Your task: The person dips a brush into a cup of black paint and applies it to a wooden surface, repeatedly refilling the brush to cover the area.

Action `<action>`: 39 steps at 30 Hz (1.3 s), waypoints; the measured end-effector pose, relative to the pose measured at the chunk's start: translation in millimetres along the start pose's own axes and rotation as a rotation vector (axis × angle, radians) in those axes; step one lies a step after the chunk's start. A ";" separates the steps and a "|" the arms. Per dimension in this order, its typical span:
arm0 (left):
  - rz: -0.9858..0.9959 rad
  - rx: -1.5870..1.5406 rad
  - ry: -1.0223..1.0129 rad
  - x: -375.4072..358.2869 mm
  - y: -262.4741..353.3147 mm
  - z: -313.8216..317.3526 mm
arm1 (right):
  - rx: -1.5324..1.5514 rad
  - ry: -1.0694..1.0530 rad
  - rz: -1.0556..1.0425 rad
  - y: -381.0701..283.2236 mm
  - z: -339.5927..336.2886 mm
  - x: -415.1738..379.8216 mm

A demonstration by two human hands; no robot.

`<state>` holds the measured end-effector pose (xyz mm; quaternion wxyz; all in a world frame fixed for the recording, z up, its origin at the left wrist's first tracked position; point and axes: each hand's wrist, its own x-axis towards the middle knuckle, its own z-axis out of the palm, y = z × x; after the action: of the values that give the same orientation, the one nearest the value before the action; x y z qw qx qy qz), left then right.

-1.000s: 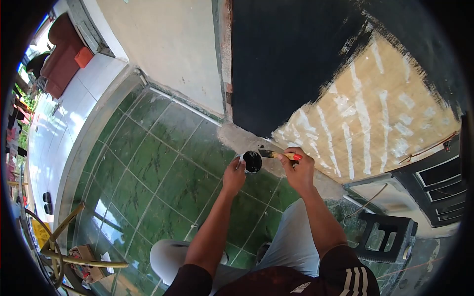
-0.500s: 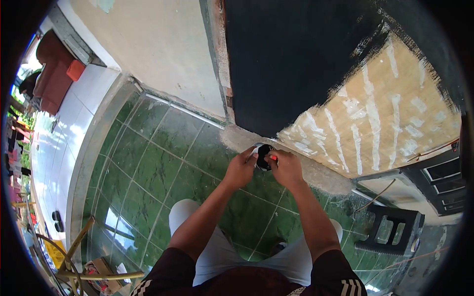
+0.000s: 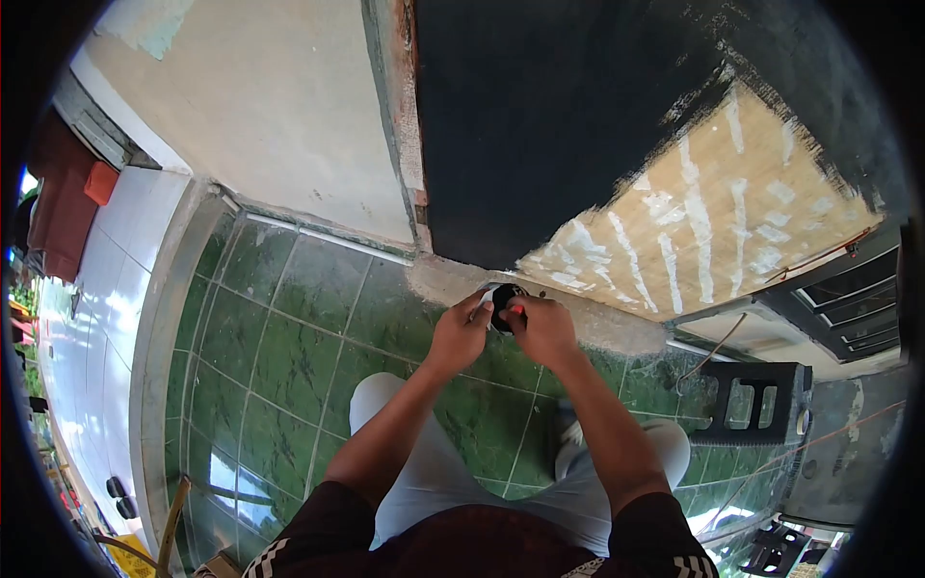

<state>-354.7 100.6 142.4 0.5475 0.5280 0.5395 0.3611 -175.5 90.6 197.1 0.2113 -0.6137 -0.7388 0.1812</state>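
My left hand (image 3: 460,332) is closed around the left side of a small paint can (image 3: 502,298) with black paint inside, its thumb at the rim. Over the can's right side is my right hand (image 3: 546,329), fingers pinched on a paintbrush (image 3: 517,309) of which only a bit of red handle shows. The bristles are hidden by the fingers and the can. Just beyond the can stands a panel (image 3: 540,116), black over its upper left, with bare tan wood (image 3: 655,236) streaked white at its lower right.
A black plastic stool (image 3: 747,403) lies on the green tiled floor (image 3: 289,366) at right. Close by is a dark louvred frame (image 3: 848,303). A concrete ledge (image 3: 617,323) runs under the panel. Sandals (image 3: 121,497) lie at far left, and a bamboo pole (image 3: 173,525) at lower left.
The view has shifted a little, so the panel and floor sit further left. My right hand has come lower over the can, and my knees have spread apart.
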 end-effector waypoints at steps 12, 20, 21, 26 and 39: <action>0.019 -0.035 -0.040 -9.8 40.6 18.0 | 0.016 -0.028 -0.070 6.8 -50.4 -0.9; -0.005 -0.089 -0.055 -6.1 38.6 38.4 | 0.049 0.079 -0.089 19.1 -57.4 -14.8; -0.021 -0.099 -0.060 -4.1 40.0 39.6 | 0.058 0.098 -0.082 17.5 -60.3 -15.3; 0.011 -0.137 -0.045 -6.2 44.3 47.0 | 0.037 0.132 -0.144 15.7 -69.2 -15.7; 0.023 -0.061 -0.012 -1.9 49.7 42.3 | 0.159 0.300 -0.066 11.7 -107.4 -33.9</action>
<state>-305.3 99.8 185.1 0.5626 0.5193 0.5188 0.3804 -103.0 60.3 278.7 0.3731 -0.5905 -0.7021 0.1383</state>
